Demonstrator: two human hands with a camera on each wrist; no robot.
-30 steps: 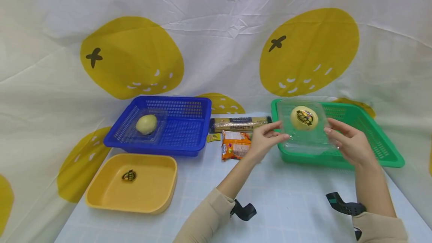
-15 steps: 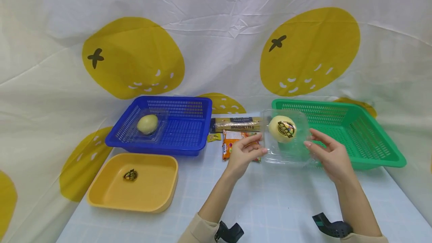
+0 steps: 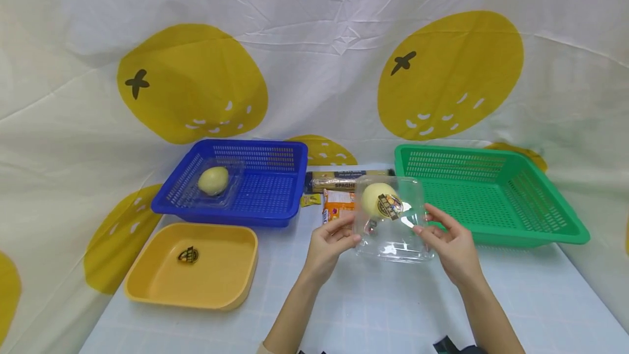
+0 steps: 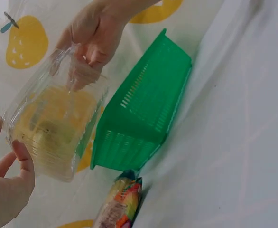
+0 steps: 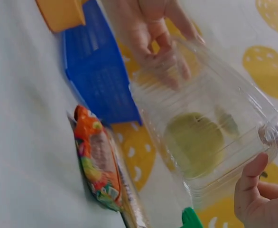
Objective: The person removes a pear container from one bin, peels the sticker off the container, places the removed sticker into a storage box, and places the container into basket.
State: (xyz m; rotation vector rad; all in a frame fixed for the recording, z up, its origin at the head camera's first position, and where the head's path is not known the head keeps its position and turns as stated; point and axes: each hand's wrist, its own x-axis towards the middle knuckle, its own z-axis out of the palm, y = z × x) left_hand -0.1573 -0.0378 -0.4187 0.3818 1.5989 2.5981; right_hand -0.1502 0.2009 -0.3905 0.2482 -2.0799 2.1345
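Note:
Both hands hold a clear plastic clamshell box up in front of me, tilted, at the middle right of the head view. Inside lies a round pale yellow-green fruit; a black-and-gold sticker is on the box. My left hand pinches the left edge between thumb and fingers. On the opposite edge, my right hand does the same. In the right wrist view the fruit shows through the ribbed plastic, well off the table.
A green basket stands right. At left, a blue basket holds another boxed fruit; a yellow tray with a loose sticker stands before it. Between the baskets lie a spaghetti pack, an orange packet and a small yellow sachet.
Both hands have carried the boxed fruit left and toward me, from in front of the green basket to in front of the packets. The baskets and tray have stayed put.

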